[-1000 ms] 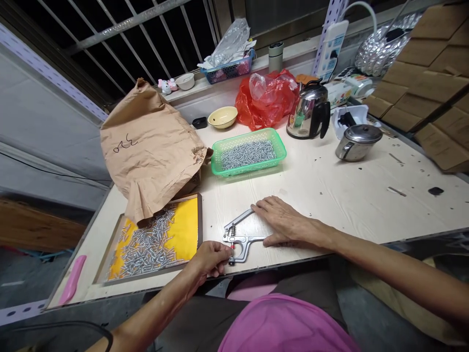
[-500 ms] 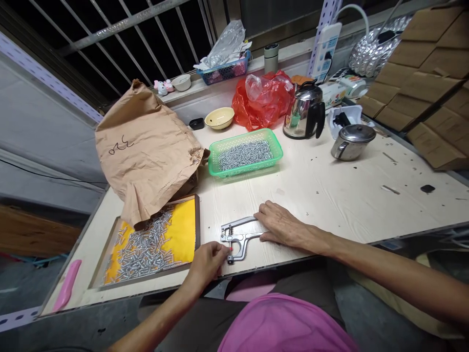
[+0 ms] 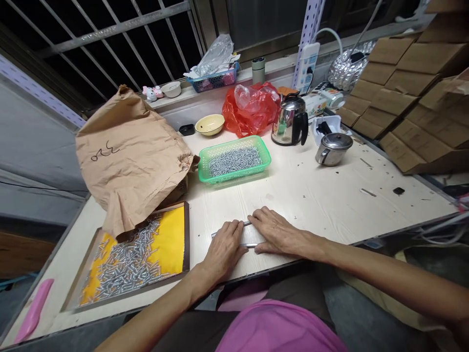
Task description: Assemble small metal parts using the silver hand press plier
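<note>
A pair of grey metal snap-fastener pliers (image 3: 249,245) lies on the table near its front edge, mostly covered by my hands. My left hand (image 3: 224,249) is closed over the jaw end, so the jaws are hidden. Around the handle end, on the right, the fingers of my right hand (image 3: 278,233) are wrapped. Between the two hands both handle bars show. To the left sits a shallow tray (image 3: 186,234) lined in yellow, with a heap of small silvery metal pins (image 3: 128,269) in it.
Beyond the hands stands a green basket (image 3: 269,159) of similar pins. A big paper bag (image 3: 128,161) leans over the tray. Farther back are a red plastic bag (image 3: 234,115), a kettle (image 3: 287,122) and a metal pot (image 3: 334,149). Cardboard boxes (image 3: 395,102) stack up at right.
My left hand has moved from beside the jaw tip to lie over the pliers' head, covering it. My right hand stays at the handles. The camera view has shifted slightly.
</note>
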Tool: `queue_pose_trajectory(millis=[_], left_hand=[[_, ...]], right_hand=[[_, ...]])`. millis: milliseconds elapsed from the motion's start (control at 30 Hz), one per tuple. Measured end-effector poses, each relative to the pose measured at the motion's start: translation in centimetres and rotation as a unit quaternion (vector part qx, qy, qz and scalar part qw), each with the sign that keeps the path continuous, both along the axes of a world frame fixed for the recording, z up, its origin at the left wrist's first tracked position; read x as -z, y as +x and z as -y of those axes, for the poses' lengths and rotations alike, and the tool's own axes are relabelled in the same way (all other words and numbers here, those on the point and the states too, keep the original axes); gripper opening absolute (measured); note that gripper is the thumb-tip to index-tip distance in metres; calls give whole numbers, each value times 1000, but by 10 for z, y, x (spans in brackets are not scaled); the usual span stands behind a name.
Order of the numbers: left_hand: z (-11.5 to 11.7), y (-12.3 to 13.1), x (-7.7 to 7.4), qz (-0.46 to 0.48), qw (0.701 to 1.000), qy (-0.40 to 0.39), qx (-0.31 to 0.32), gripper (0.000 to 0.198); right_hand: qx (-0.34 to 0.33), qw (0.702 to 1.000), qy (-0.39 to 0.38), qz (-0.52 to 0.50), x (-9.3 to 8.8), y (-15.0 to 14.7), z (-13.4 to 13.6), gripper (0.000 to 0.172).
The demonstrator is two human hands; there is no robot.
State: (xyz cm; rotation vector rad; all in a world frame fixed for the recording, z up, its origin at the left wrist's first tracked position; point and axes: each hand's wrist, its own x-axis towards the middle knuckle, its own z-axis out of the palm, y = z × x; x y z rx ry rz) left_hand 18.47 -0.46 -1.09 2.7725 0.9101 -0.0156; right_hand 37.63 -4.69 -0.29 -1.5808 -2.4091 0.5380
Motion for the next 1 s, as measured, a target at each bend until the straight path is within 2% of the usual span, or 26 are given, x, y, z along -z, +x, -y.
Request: queue_pose_trajectory(millis=[67,133,300,367,600,767,833,900,933,1000], left_hand=[[-2,2,-4,-21,1000,0,-5,53],[-3,7,-7,-36,999,2,-3,50],[-8,17,-8,-40,998,-8,43,20],[-11,19,-7,-40,998,-14,52,16],[-15,22,0,7,999,-13,47,32],[-11,19,-3,2,999,-3,39,23],[-4,14,-3,13,999,2,29,19],[7,6,1,51,999,17,7,30],[14,3,5,73,997,29,-3,33],[31,-3,13,108,993,48,-9,31]], right_hand=[[10,1000,3,2,2,2,2,56],[7,1000,17,6,6,3,2,46],[2,998,40,43,18,-1,1,24],[-9,998,38,49,22,-3,0,20],[-16,998,58,34,32,-3,-5,27],[4,998,62,15,29,0,1,26],[8,998,67,-7,23,4,5,32],[7,997,66,-27,18,9,7,45],[9,997,63,-31,16,11,7,44],[19,998,62,-26,16,14,3,29]])
